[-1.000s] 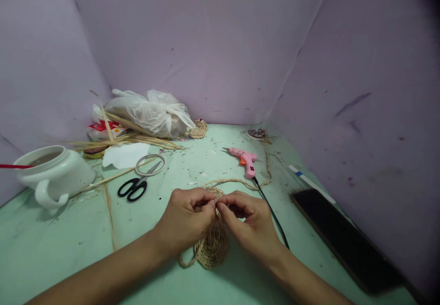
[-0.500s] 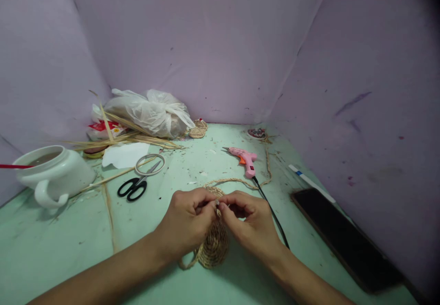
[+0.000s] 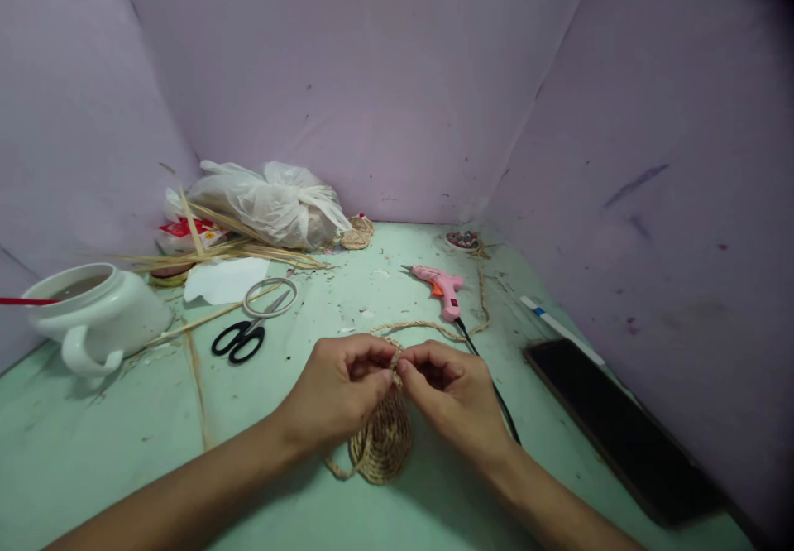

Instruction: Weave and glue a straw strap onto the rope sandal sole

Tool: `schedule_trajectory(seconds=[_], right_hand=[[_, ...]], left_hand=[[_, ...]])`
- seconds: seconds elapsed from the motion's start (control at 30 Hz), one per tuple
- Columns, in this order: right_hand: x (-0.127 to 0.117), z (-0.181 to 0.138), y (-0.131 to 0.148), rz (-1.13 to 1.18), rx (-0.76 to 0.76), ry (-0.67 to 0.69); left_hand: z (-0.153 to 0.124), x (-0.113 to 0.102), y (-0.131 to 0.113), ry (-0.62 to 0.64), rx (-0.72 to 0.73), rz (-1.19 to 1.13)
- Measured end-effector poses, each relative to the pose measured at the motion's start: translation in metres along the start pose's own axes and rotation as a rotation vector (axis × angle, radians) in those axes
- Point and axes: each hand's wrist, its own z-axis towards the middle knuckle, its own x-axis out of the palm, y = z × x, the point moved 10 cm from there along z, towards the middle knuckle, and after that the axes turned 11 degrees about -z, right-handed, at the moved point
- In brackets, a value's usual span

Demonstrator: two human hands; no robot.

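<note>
One braid (image 3: 396, 361) is pinched by the left hand (image 3: 335, 390) and the right hand (image 3: 457, 394), both nearly closed, above the coil (image 3: 382, 445), while the glue gun (image 3: 450, 290) lies beyond.

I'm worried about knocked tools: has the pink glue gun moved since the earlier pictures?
No. The pink glue gun shows no visible shift in any direction, judged against the purple streak on the right wall.

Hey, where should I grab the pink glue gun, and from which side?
Probably by its handle, coming from the near right side: the pink glue gun lies on its side, handle toward you, metal nozzle pointing left, the black cord trailing from the handle's end.
</note>
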Motion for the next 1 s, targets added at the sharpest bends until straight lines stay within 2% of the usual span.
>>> schedule_trajectory(seconds=[0.13, 0.2, 0.33, 0.5, 0.57, 0.67, 0.83, 1.0], right_hand=[[-0.002, 0.000, 0.006, -0.047, -0.077, 0.007], [-0.004, 0.001, 0.012, -0.084, -0.160, 0.000], [-0.005, 0.001, 0.024, -0.136, -0.352, 0.012], [0.001, -0.005, 0.039, -0.099, -0.547, 0.121], [0.002, -0.008, 0.043, -0.091, -0.588, 0.146], [-0.001, -0.009, 0.043, -0.111, -0.598, 0.131], [-0.010, -0.006, 0.038, -0.162, -0.562, 0.030], [-0.007, 0.000, 0.025, -0.188, -0.453, 0.000]], left_hand=[[0.003, -0.004, 0.019, -0.027, -0.184, -0.154], [0.004, -0.005, 0.024, -0.004, -0.228, -0.204], [0.003, 0.004, 0.027, 0.150, -0.286, -0.346], [-0.011, 0.023, 0.045, 0.343, -0.551, -0.428], [-0.015, 0.025, 0.051, 0.376, -0.622, -0.426], [-0.011, 0.019, 0.053, 0.323, -0.636, -0.462], [0.000, 0.006, 0.043, 0.213, -0.540, -0.525], [-0.003, 0.012, 0.039, 0.303, -0.522, -0.517]])
